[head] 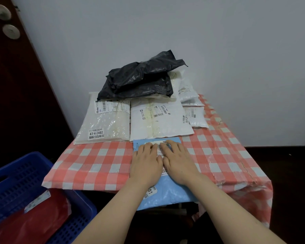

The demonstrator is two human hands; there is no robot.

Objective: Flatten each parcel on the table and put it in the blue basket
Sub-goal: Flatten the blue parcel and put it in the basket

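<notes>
Your main risk here is the near end of the pale blue plastic mailer parcel (169, 194): it hangs past the near edge of the table with the red-and-white checked cloth (99, 159), so if you push toward yourself while smoothing, the slick film could slide off and drop to the floor rather than into the blue plastic lattice basket (16, 166) down at your near left. Pressing hard toward the far side carries its own trouble, since the parcel's far edge lies just beside the two large white plastic mailers (104, 120) and could nudge them, and the crumpled black plastic bag parcel (139, 80) sits loosely on top of that pile and looks ready to slip. The cloth itself looks wrinkled and torn along the right side, so dragging the parcel could bunch it up. Trapped air may also puff the parcel back up once you lift off. Your left hand (147, 162) and right hand (178, 162) lie side by side, palms down, fingers straight and spread, pressing on the parcel's far half over its white label and gripping nothing. The parcel runs from under your fingertips back beneath both wrists. A flat red plastic parcel (34, 224) with a white label already lies in the basket, so the move from here is to your near left.
</notes>
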